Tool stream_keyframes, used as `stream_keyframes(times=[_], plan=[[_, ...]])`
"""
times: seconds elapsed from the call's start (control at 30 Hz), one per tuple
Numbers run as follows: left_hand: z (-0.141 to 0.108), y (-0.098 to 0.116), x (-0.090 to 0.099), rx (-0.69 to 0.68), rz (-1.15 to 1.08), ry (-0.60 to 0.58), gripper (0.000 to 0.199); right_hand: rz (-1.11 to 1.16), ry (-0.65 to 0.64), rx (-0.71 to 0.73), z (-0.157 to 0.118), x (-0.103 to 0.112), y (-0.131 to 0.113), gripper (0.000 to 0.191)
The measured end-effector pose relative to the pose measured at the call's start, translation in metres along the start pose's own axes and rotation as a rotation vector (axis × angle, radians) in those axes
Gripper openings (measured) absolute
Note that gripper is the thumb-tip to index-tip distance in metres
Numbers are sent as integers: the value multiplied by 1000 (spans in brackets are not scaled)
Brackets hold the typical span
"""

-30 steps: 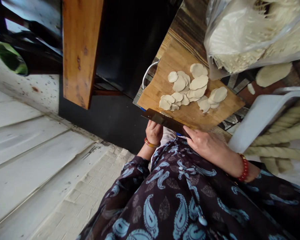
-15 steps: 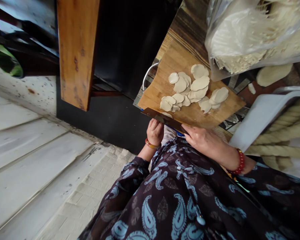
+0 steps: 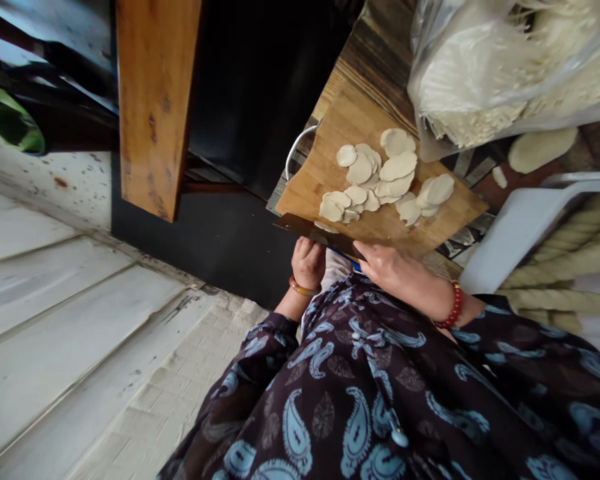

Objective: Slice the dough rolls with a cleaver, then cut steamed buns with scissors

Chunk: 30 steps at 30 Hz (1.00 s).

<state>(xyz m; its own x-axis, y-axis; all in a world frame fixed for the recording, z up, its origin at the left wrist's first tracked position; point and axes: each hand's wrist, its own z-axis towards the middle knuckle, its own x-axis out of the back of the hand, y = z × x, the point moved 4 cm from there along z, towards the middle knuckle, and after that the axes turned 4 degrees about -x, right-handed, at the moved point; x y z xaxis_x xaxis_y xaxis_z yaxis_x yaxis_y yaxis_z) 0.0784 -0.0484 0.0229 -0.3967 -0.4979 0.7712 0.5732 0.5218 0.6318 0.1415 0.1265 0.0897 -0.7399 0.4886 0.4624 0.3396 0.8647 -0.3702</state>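
Observation:
My right hand (image 3: 393, 270) is wrapped round the handle end of a dark cleaver (image 3: 347, 246), whose wide blade lies along the near edge of a wooden cutting board (image 3: 325, 157). Close against the blade, my left hand (image 3: 308, 265) is closed, fingers bunched. What it grips is hidden from this angle. A thin pale slice (image 3: 326, 227) shows at the blade. Several flat, off-white oval slices (image 3: 399, 167) lie in overlapping groups on the board; their kind is unclear.
A clear plastic bag (image 3: 470, 80) of pale thin strands sits at the upper right. Below it stands a white tray (image 3: 505, 233) beside long pale rolls (image 3: 575, 233). At left is a wooden bench (image 3: 153, 107). The board has a metal handle (image 3: 294, 150).
My right hand and the cleaver have shifted slightly left and toward my body. My left hand stays nearly in place, still closed. The slices on the board look the same.

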Motion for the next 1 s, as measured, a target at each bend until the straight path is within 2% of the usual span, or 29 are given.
stream_keyframes(times=[0.23,0.4,0.57,0.77,0.9,1.0], plan=[[-2,2,0,-17,38,64,21,-31,80,9,-1,-10,4,43],[-4,6,-1,22,56,86,14,17,153,38,-15,-16,29,41],[0,14,-3,53,21,97,14,73,257,33,-26,-10,47,43],[-1,20,-13,24,43,118,13,28,303,85,-44,-7,45,46],[-9,16,-18,-25,61,158,17,-27,305,88,-56,-9,43,45],[-17,8,-24,20,61,137,16,-56,302,67,-62,-12,43,44]])
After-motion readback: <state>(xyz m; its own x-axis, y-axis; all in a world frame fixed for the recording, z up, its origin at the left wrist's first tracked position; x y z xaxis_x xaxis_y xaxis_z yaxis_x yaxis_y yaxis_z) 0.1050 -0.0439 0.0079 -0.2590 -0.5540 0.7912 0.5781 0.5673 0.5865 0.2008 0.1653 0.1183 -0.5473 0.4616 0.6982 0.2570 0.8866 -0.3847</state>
